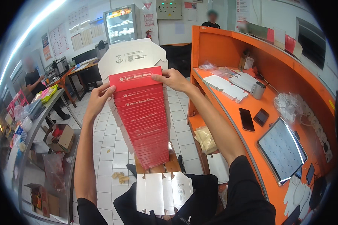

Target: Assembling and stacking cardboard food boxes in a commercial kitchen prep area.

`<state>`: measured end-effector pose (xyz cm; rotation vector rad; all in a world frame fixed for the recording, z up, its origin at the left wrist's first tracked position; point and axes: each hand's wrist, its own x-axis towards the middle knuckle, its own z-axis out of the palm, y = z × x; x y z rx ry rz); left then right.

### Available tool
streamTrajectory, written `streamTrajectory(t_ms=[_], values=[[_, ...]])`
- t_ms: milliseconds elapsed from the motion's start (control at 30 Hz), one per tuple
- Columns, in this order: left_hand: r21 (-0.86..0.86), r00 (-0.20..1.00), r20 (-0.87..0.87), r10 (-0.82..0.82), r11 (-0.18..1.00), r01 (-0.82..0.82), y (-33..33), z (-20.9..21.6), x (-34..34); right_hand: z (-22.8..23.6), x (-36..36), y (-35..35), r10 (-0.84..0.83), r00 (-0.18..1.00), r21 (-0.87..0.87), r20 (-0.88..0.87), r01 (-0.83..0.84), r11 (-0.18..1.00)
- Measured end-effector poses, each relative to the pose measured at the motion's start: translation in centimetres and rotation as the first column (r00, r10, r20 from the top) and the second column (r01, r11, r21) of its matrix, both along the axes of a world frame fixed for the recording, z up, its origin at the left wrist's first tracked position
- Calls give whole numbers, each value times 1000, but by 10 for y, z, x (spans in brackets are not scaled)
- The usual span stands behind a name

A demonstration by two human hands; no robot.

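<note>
Your left hand [97, 99] and right hand [172, 80] have their fingers closed on opposite edges of the top red carton [136, 79], seemingly to keep it level on the tall stack of red cartons [148, 144], which stands on a wooden table [172, 165] above the white tiled floor [107, 140], left of an orange table [229, 108].

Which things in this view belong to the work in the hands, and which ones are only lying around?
Belonging to the work:
- top red carton, between left hand and right hand
- red stack under it
- probably the flat white carton near the lap

Lying around:
- black phone
- metal mug
- tablet
</note>
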<state>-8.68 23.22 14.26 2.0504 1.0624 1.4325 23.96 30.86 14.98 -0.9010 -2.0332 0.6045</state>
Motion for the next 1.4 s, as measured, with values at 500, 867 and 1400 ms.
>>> streamTrajectory(t_ms=[500,867,1400], values=[[-149,965,-241,-108,986,73,-6,30,-24,-1,15,19,284,958,-16,-36,-284,959],[20,899,-347,267,960,-278,8,46,3,40,-9,-2,-15,995,-286,-97,-14,958],[83,916,-232,328,945,-317,5,30,9,46,-26,-21,-49,950,-197,307,114,974]])
